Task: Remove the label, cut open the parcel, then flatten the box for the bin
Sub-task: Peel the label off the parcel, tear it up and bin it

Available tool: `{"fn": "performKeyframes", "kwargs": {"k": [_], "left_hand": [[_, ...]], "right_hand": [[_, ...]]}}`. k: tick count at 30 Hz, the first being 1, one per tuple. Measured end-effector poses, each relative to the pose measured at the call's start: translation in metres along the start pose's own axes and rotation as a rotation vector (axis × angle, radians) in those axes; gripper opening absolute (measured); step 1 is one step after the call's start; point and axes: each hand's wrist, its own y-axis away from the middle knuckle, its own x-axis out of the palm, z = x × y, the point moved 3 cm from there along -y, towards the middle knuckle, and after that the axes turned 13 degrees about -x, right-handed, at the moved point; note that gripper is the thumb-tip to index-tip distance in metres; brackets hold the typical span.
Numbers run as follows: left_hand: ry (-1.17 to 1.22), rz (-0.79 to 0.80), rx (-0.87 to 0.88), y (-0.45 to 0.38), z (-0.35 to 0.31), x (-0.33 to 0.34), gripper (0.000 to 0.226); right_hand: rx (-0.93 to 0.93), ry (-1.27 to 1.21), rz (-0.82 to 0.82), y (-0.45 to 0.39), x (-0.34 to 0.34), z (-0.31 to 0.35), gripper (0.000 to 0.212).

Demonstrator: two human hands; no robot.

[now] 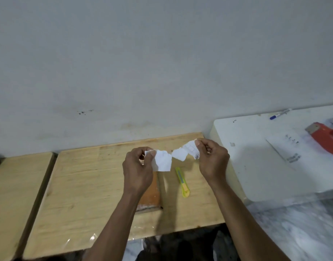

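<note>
A white paper label (164, 160), crumpled and partly torn, stretches in the air between both hands above the wooden table (86, 185). My left hand (138, 169) pinches its left end and my right hand (212, 159) pinches its right end, where a barcode shows. Below my left hand lies the brown parcel box (151, 194), mostly hidden by my wrist and forearm. A yellow-green utility knife (183, 182) lies on the table just right of the box, under the label.
A second wooden surface (17, 194) adjoins on the left. To the right stands a white board (256, 157) carrying a red tape dispenser (325, 137), a blue marker (279, 114) and a printed sheet (291, 151). A grey wall rises behind. Marbled floor shows lower right.
</note>
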Motion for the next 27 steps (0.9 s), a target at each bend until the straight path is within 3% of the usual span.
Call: {"fn": "performKeyframes", "kwargs": {"k": [3,6,10,14,22,27], "left_hand": [[-0.081,0.037,0.037,0.010,0.001,0.010,0.012],[-0.101,0.044,0.089,0.023,-0.011,0.020,0.026],[-0.170,0.155,0.103,0.037,-0.021,0.026,0.011],[-0.136,0.312,0.257,0.051,-0.015,0.044,0.013],[-0.218,0.572,0.363,0.125,0.028,0.105,0.030],[-0.304,0.686,0.306,0.177,0.048,0.154,0.015]], "right_hand": [[0.016,0.070,-0.063,0.012,-0.026,0.000,0.014],[0.057,0.171,-0.147,0.021,-0.056,-0.003,0.016],[0.109,0.176,-0.316,0.041,-0.105,-0.005,0.027],[0.088,0.324,-0.338,0.083,-0.143,0.004,0.018],[0.387,0.454,-0.363,0.198,-0.217,-0.013,0.018],[0.592,0.450,-0.443,0.240,-0.257,-0.045,0.010]]}}
